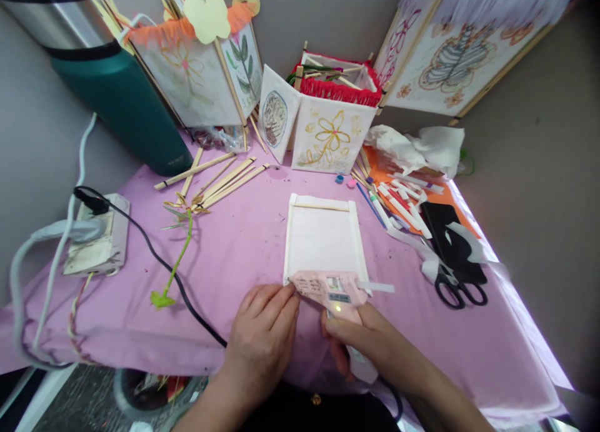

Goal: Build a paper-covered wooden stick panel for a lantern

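Observation:
A white rectangular panel (323,238) lies flat on the table, its side edges folded over and a thin wooden stick (321,207) along its far edge. My left hand (262,332) is closed at the panel's near left corner, fingers together and fingertips against it; its thumb is hidden. In my right hand (365,338) is a pale pink glue gun (328,289), gripped by the handle. The gun's nozzle points left and meets the panel's near left corner, close to my left fingertips. A whitish glue stick (379,287) juts from its back, and a small light glows on its side.
Wooden sticks (229,182) and a green stem (180,257) lie left, near a power strip (100,238) and black cord. Decorated lanterns (335,132) and a teal bottle (117,100) stand behind. Scissors (454,288), a black phone-like object (450,238) and markers (403,204) lie right.

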Demonstrator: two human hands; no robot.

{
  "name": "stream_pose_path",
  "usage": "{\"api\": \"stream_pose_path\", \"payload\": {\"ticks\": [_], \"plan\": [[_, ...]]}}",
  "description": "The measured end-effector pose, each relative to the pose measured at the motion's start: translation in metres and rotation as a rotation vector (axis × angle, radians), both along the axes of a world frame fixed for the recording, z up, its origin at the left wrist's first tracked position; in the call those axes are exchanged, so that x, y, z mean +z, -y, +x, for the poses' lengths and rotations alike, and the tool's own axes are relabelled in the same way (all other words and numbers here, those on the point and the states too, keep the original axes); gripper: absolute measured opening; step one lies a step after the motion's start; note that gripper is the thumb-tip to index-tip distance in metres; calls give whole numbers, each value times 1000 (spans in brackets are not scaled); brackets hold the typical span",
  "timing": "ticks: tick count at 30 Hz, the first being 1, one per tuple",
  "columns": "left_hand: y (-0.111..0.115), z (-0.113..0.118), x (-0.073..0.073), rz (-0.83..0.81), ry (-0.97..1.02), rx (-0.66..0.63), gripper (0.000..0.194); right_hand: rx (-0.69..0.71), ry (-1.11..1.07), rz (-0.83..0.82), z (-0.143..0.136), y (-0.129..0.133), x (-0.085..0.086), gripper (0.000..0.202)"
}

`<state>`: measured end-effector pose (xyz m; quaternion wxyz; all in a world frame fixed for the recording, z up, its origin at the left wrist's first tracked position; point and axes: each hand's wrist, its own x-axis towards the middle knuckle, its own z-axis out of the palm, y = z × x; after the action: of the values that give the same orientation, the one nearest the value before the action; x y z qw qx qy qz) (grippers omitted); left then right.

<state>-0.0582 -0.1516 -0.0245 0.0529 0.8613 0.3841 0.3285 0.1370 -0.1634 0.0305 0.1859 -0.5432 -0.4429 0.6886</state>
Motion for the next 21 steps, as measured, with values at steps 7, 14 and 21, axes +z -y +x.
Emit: {"api": "stream_pose_path", "payload": {"ticks": [7,14,21], "plan": [[0,0,0,-5,1,12,28,-20,25,-23,3,3,2,47],[1,0,0,5,13,-2,27,-36,-25,-19,9,8,-5,49],[-1,1,-1,7,6,-2,28,-45,1,1,17,12,-3,48]]}}
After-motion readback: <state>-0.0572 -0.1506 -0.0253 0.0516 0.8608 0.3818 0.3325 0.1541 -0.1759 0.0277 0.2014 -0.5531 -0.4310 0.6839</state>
